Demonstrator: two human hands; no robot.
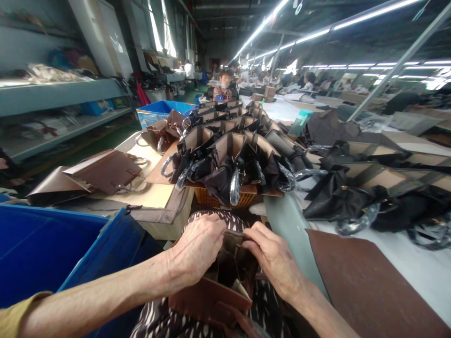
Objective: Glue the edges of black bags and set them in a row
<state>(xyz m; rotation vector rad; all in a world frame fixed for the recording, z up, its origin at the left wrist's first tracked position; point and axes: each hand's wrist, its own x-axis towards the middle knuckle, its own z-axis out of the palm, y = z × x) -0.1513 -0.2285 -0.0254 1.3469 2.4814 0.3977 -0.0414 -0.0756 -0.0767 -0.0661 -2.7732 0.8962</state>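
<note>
A brown leather handbag point(207, 300) rests on my lap, over patterned black and white clothing. Its mouth faces up, and a brown strap hangs down its near side. My left hand point(199, 246) is closed at the left end of the bag's far rim, its fingertips partly hidden. On the right end of that rim, my right hand point(269, 253) pinches the edge between thumb and fingers. The rim stretches between both hands, and the dark inside of the bag shows below it.
Many black handbags point(229, 150) with plastic-wrapped handles crowd ahead, above an orange crate point(225, 198). More black bags point(352, 192) and a brown leather sheet point(373, 281) lie at right. Brown bags point(105, 171) lie left. Blue bins point(45, 249) stand close left. A person point(222, 89) is farther ahead.
</note>
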